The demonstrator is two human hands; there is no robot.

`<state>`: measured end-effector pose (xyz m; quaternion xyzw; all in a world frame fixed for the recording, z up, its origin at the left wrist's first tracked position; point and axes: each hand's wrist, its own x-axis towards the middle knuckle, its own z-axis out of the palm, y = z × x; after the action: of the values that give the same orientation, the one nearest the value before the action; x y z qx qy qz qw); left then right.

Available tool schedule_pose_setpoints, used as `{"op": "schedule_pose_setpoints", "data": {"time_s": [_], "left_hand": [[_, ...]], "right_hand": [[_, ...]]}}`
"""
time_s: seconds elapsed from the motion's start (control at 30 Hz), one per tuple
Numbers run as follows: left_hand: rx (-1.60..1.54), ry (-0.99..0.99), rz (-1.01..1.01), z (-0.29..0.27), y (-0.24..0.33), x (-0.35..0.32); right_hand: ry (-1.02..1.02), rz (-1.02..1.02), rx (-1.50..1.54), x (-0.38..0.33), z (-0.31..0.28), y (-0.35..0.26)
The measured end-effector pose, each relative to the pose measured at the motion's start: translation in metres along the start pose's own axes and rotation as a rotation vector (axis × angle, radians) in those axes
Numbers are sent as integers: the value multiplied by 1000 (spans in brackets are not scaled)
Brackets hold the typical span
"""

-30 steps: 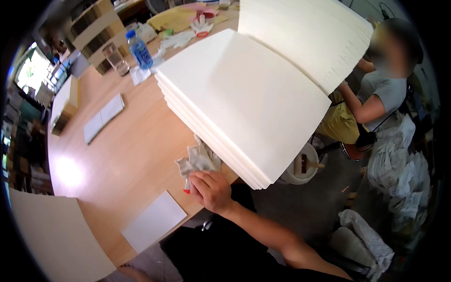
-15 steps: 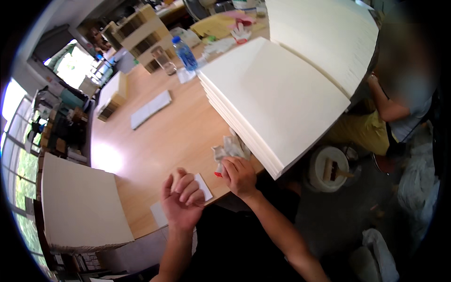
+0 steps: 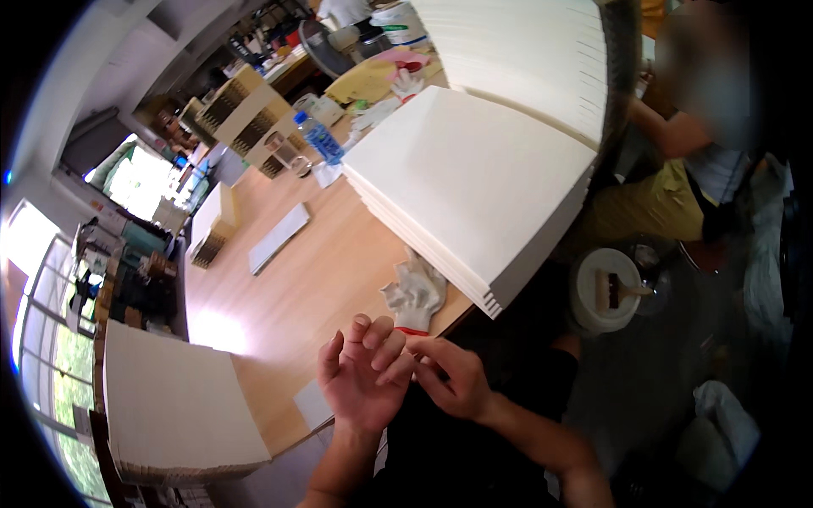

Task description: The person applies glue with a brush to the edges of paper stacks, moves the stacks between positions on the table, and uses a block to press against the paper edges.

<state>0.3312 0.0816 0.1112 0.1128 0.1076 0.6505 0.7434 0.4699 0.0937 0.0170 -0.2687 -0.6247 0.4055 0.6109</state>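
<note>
Here we hold left hand (image 3: 366, 379) open, palm up; right hand (image 3: 449, 379) fingertips pinch its fingers, gripping nothing; white knitted cotton glove (image 3: 415, 292) lies near light wooden worktop's (image 3: 288, 296) front edge.

Tabletop (image 3: 305, 288): light wood grain. Work glove (image 3: 415, 292): off-white knit, red cuff edge. Stacked boards (image 3: 474, 178): plain cream-white. Water bottle (image 3: 320, 138): clear with blue label. Bucket (image 3: 605, 292): white. Seated person's trousers (image 3: 644, 212): mustard yellow.
</note>
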Motion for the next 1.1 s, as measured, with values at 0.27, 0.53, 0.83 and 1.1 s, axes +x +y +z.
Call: {"op": "schedule_pose_setpoints", "data": {"time_s": [0.27,0.53,0.83,1.1], "left_hand": [[4,-62,-156,-18,-25,13],[71,35,-188,-59,-37,15],[183,168,-499,-98,-51,9],[402,295,-719,-171,-96,11]], "right_hand": [[228,-60,-214,-17,-14,-41],[547,64,-290,-33,-56,-15],[138,212,-846,-52,-60,44],[540,586,-680,-192,-186,72]]}}
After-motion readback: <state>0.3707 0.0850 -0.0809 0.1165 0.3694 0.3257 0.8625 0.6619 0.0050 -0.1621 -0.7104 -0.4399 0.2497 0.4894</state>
